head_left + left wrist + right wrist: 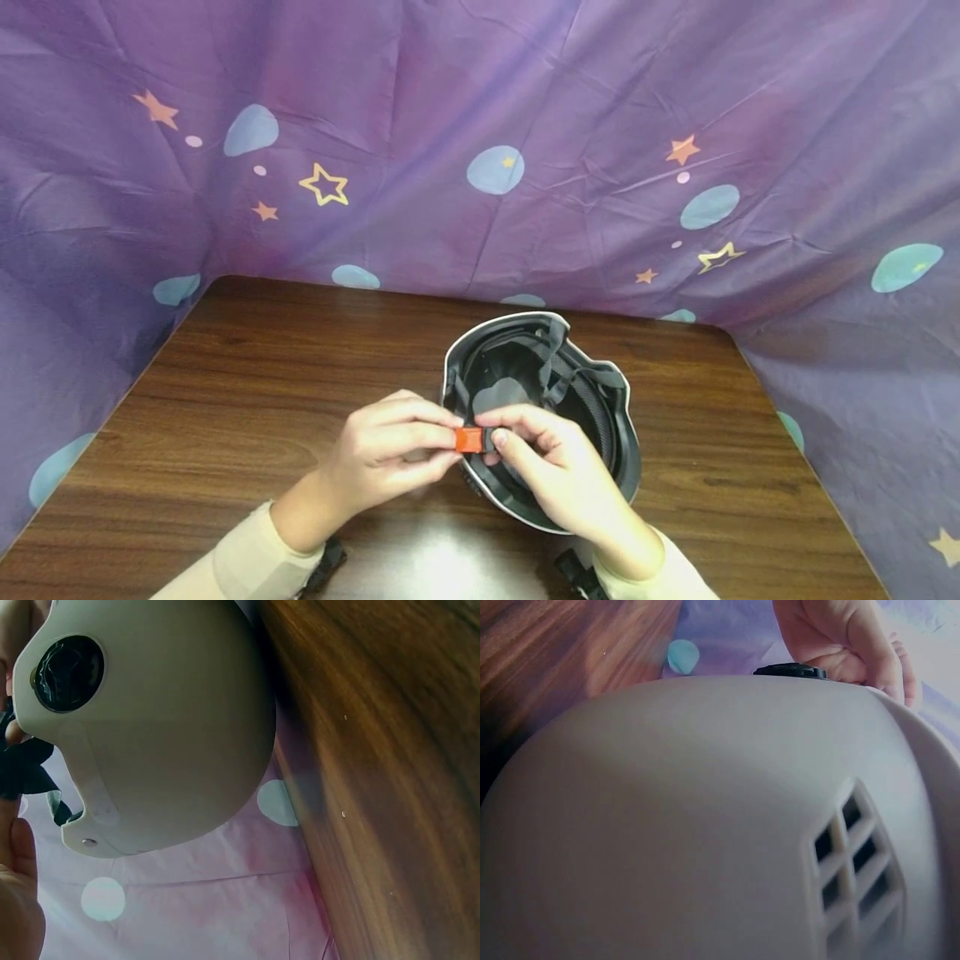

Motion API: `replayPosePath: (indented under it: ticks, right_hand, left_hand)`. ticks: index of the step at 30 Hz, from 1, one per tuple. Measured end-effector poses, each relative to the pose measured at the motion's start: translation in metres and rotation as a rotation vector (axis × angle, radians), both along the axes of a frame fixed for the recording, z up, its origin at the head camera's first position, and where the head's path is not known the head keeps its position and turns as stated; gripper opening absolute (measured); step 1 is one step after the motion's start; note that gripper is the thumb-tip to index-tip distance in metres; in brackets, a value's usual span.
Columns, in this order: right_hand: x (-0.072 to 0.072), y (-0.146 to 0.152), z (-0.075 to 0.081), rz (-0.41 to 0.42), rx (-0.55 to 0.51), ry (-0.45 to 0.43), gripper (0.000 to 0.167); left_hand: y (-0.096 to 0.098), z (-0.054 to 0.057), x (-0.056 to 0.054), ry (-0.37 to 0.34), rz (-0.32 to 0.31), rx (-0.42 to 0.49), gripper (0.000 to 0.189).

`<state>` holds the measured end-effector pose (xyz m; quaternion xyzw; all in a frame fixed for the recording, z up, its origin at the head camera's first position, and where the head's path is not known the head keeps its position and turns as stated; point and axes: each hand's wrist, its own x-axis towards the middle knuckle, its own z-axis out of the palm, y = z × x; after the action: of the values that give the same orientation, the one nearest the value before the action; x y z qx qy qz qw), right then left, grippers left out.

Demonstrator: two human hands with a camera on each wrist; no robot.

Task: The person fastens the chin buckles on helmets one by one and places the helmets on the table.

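A pale-shelled helmet [596, 417] lies upside down, its black padded inside facing up. Over its near left rim, my left hand [393, 442] pinches the orange half of a strap buckle [468, 440] between thumb and fingers. From the other side my right hand [558, 467] pinches the buckle's black end, thumb on top. The two halves meet in line between the hands. Dark grey straps [555, 358] hang inside the helmet at its far right. The left wrist view shows the smooth shell with a black round dial [69, 673]; a lattice vent [855, 877] shows in the right wrist view.
The helmet rests on a dark wood-grain table [300, 375], right of its middle. A purple cloth [420, 125] with stars and blue spots hangs behind the table and along both sides. Black wrist bands [326, 567] sit beneath the cream sleeves [258, 554].
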<state>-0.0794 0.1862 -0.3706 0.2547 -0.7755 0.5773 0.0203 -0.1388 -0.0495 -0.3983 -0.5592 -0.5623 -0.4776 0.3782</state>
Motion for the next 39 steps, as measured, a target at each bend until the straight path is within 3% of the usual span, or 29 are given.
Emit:
replayPosePath:
  ticks: [6, 14, 19, 24, 32, 39]
  right_hand:
    - [0.001, 0.003, 0.000, -0.010, 0.032, 0.015, 0.023]
    - [0.001, 0.006, 0.001, -0.031, 0.116, 0.076, 0.024]
    - [0.000, 0.007, 0.002, -0.065, 0.185, 0.165, 0.023]
    - [-0.002, 0.008, 0.003, -0.036, 0.211, 0.233, 0.027]
    - [-0.007, 0.009, 0.003, 0.038, 0.324, 0.478, 0.039]
    - [-0.010, 0.016, 0.006, -0.073, 0.355, 0.532, 0.033]
  left_hand:
    - [0.004, -0.005, 0.002, -0.029, 0.010, 0.001, 0.008]
    - [0.004, -0.008, 0.004, -0.122, 0.025, -0.030, 0.011]
    - [0.004, -0.009, 0.003, -0.146, 0.050, -0.076, 0.018]
    - [0.003, -0.011, 0.003, -0.147, 0.063, -0.109, 0.025]
    - [0.003, -0.011, 0.004, -0.174, 0.082, -0.159, 0.023]
    - [0.004, -0.011, 0.005, -0.241, 0.119, -0.176, 0.028]
